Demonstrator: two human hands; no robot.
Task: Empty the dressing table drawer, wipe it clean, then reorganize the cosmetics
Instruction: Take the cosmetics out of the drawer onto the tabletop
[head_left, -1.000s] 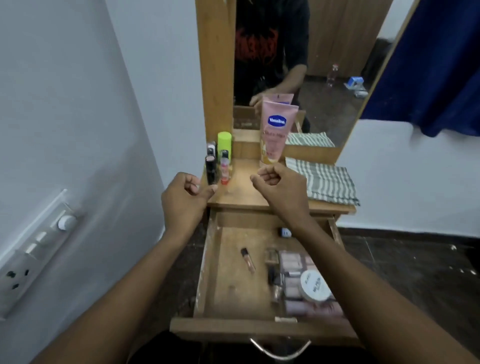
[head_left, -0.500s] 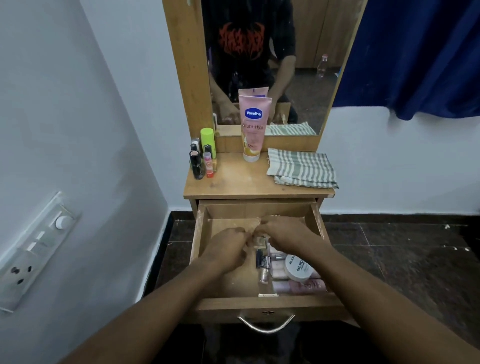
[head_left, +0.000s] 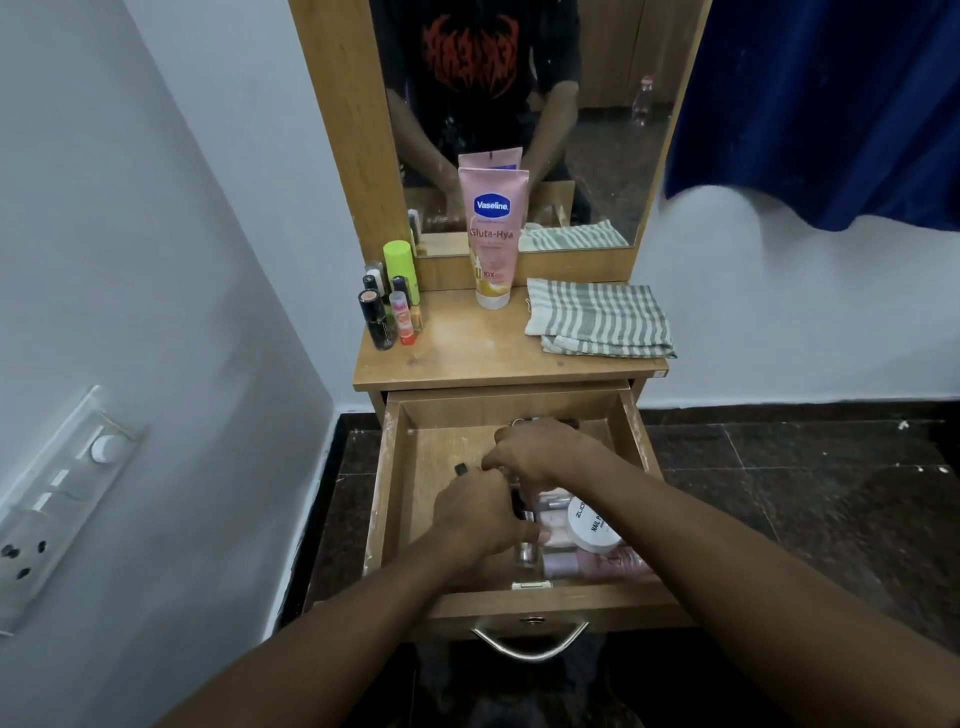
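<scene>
The wooden drawer (head_left: 385, 493) of the dressing table is pulled out. Both my hands are inside it. My left hand (head_left: 480, 517) is curled over the drawer's middle, and the dark cap of a small tube (head_left: 460, 469) sticks out past its fingers. My right hand (head_left: 543, 452) lies just behind it with its fingertips pinched near the left hand; what it holds is hidden. A white round jar (head_left: 589, 525) and pink bottles (head_left: 597, 564) lie in the drawer's right half.
On the tabletop stand a pink Vaseline tube (head_left: 493, 244), a green-capped bottle (head_left: 400, 267) and small lipsticks and bottles (head_left: 387, 317). A folded striped cloth (head_left: 597, 317) lies at the right. Mirror (head_left: 597, 130) behind, switch panel (head_left: 52, 493) on the left wall, blue curtain (head_left: 831, 104) at the right.
Both hands came down from the tabletop edge into the open drawer and closed together over the cosmetics. The loose small tube is now at my left hand.
</scene>
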